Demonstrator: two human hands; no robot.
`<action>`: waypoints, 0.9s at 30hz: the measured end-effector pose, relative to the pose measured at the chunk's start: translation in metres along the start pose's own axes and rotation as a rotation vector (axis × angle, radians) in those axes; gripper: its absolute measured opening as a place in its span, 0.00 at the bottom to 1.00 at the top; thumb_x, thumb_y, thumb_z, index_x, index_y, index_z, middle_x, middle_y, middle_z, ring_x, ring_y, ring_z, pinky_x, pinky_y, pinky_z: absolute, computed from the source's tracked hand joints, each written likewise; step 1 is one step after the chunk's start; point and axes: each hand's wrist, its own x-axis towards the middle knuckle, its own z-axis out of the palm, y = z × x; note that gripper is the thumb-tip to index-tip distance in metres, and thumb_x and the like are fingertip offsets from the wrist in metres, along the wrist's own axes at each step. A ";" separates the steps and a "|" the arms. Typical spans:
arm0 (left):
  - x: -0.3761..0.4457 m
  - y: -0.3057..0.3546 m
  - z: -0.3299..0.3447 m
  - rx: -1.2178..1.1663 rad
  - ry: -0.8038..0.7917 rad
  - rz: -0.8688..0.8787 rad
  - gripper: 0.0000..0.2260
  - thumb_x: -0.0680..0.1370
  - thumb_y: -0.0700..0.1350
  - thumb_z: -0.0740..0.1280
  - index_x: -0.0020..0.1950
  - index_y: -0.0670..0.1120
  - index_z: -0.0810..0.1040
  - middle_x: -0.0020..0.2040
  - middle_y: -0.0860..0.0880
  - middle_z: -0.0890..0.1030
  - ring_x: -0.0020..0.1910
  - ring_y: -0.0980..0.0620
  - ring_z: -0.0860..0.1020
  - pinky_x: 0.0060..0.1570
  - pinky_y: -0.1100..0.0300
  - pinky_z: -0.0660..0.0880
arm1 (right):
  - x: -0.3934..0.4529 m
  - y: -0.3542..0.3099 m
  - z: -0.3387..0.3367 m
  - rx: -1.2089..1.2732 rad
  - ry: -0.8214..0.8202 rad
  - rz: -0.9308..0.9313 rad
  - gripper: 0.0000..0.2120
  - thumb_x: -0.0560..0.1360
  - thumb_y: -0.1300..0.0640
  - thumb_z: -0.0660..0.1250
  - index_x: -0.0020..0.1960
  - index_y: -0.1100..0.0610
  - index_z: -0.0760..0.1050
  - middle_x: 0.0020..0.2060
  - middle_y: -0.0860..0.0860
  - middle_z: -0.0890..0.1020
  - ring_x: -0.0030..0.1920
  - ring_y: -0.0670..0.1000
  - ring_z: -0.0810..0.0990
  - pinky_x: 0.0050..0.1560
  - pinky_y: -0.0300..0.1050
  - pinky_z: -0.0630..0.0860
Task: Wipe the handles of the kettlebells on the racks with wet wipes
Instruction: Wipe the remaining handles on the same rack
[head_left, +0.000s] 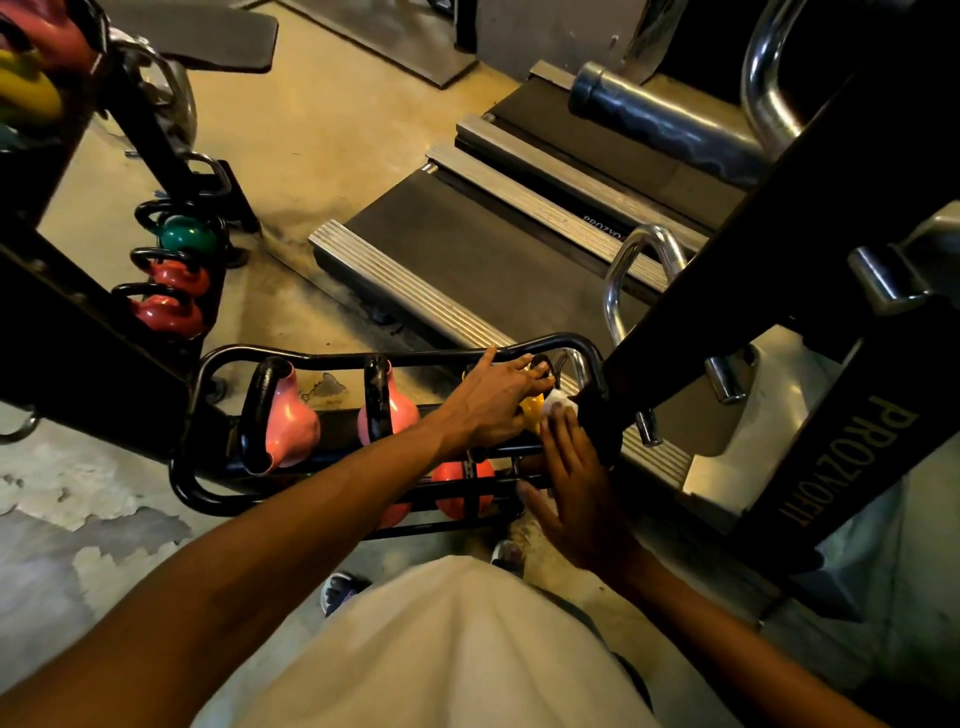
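Item: yellow kettlebell (531, 413), seated at the right end of the low black rack (332, 358), last in a row after two pink kettlebells (291, 421) to its left; a red kettlebell (462, 486) sits on the tier below. Handle: dark loop (543, 364) rising at the far side of the yellow body, its long axis apparently running away from the person, like the loops of the pink neighbours. Left hand (493, 402): reaches across from the left, fingers curled over the handle loop and gripping it, thumb resting near the rack's top rail. Right hand (576, 483): comes in from the near right, fingers fairly straight, pressing a white wet wipe (558, 402) under the fingertips against the right flank of the kettlebell, just beside the black machine upright (727, 291). Relation of note: the handle lies up and slightly left of the wipe, close by; the wipe-bearing right hand is the one to travel, while the left already occupies the loop and, by judgement, must shift to expose it.
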 end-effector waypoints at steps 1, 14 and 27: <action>0.000 -0.001 0.000 0.005 -0.007 0.004 0.25 0.84 0.51 0.64 0.81 0.51 0.67 0.83 0.49 0.63 0.83 0.48 0.57 0.79 0.35 0.46 | -0.003 0.006 0.005 -0.144 0.005 -0.069 0.38 0.85 0.40 0.60 0.84 0.61 0.51 0.85 0.57 0.50 0.85 0.56 0.46 0.84 0.57 0.50; 0.006 0.001 -0.006 -0.046 0.001 -0.021 0.23 0.80 0.49 0.68 0.76 0.52 0.74 0.79 0.50 0.71 0.81 0.48 0.63 0.80 0.37 0.54 | 0.038 0.040 -0.012 -0.435 -0.013 -0.553 0.31 0.85 0.40 0.60 0.73 0.66 0.75 0.73 0.63 0.75 0.80 0.65 0.63 0.79 0.68 0.58; -0.020 -0.007 -0.005 -0.261 0.161 -0.163 0.33 0.74 0.47 0.62 0.81 0.47 0.68 0.76 0.45 0.74 0.78 0.47 0.69 0.79 0.46 0.54 | 0.102 0.048 -0.019 0.060 -0.118 -0.151 0.33 0.86 0.38 0.49 0.80 0.60 0.68 0.80 0.55 0.67 0.83 0.52 0.57 0.83 0.49 0.53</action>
